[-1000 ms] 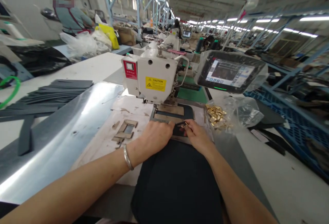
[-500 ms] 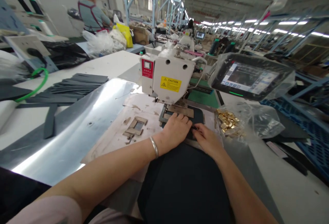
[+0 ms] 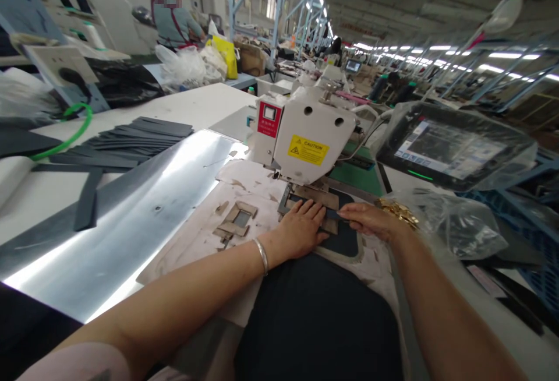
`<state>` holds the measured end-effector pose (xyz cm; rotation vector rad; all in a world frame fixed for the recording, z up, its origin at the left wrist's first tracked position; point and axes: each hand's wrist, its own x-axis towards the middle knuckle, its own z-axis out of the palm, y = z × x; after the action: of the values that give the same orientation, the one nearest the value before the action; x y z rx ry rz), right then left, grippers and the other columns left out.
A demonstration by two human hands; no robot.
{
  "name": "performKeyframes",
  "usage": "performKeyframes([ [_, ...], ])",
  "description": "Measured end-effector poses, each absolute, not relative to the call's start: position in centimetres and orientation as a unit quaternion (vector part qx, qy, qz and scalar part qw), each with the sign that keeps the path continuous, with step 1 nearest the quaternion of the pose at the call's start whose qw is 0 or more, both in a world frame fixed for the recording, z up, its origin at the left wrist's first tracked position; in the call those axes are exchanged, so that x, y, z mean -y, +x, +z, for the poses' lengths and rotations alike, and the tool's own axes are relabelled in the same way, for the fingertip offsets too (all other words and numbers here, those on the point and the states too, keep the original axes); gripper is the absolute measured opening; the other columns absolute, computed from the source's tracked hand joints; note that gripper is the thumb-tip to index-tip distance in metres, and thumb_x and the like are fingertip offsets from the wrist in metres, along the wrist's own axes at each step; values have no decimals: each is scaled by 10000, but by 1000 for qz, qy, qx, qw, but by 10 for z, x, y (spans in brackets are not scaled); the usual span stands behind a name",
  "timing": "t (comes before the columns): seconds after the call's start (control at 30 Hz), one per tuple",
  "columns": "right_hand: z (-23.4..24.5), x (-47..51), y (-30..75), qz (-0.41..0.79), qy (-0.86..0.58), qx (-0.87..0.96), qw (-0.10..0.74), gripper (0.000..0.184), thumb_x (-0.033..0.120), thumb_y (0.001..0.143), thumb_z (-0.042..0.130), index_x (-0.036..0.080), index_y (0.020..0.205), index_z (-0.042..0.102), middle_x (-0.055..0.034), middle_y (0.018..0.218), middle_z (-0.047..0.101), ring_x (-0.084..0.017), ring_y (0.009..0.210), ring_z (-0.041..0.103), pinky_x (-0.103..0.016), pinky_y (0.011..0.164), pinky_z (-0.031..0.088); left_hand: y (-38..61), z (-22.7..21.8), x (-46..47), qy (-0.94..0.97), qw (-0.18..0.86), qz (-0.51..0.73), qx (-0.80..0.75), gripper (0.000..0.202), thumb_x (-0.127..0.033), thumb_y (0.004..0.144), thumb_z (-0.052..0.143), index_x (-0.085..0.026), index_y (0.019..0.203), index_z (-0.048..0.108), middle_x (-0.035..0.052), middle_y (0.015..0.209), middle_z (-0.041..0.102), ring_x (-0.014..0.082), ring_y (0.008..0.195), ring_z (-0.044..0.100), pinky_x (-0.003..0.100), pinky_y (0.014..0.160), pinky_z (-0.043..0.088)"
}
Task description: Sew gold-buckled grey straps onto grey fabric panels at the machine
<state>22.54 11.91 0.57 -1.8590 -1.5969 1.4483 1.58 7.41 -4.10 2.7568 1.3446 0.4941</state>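
Note:
My left hand [image 3: 301,230], a bracelet at its wrist, lies flat with its fingers spread over a dark strip [image 3: 331,215] below the sewing machine's head [image 3: 312,130]. At the strip's right end my right hand [image 3: 369,221] is closed, with thumb and forefinger pinched on it. Beneath both is a dark rounded panel [image 3: 347,244], with beige clamp pieces [image 3: 321,197] over it. A larger dark panel [image 3: 318,323] spreads in front of me, below my left hand. My left palm hides part of the clamp.
Dark strips [image 3: 140,139] lie fanned out at the left, beyond a shiny metal plate [image 3: 174,189]. Gold-coloured metal parts [image 3: 399,212] and a clear plastic bag [image 3: 463,223] sit at the right, under a control screen [image 3: 454,145]. Another person [image 3: 174,20] works at the back left.
My right hand has moved right and away from my left hand. My left fingers have gone from curled to spread flat. More of the rounded panel shows, and the camera view has shifted.

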Motion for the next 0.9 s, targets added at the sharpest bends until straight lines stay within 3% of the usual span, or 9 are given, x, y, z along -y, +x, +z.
performKeyframes([
  [0.13,10,-135,227,529,-634,555,103,425,473,563,797,195,818,601,74,581,466,-48,448,367,-172,408,130,16,-48,-73,883,16,156,-443,627,-515,962,418,-90,1423,423,118,1489,426,287,1390,353,439,1155,267],
  [0.33,-1,-141,211,458,-666,582,90,380,523,678,711,190,780,561,81,487,410,-59,427,345,-178,420,194,8,-48,-79,878,-5,138,-458,663,-534,955,416,-84,1441,402,125,1511,390,286,1404,333,415,1157,265],
  [0.53,-11,-138,199,389,-698,593,100,217,383,804,596,188,725,541,81,454,396,-65,401,332,-192,420,212,6,-43,-82,876,6,130,-465,672,-544,956,408,-82,1443,400,123,1520,373,266,1407,332,407,1161,264],
  [0.73,-18,-141,197,304,-693,645,104,180,267,816,601,169,668,573,54,476,484,-85,446,434,-199,454,299,8,-44,-84,876,18,130,-464,683,-553,951,405,-72,1437,408,145,1515,373,282,1403,340,438,1155,273],
  [0.9,0,-136,196,306,-727,609,79,221,284,833,637,172,662,551,17,480,568,-86,407,444,-195,407,305,9,-45,-86,878,16,131,-461,664,-522,948,435,-61,1425,419,163,1508,378,301,1394,352,449,1132,304],
])
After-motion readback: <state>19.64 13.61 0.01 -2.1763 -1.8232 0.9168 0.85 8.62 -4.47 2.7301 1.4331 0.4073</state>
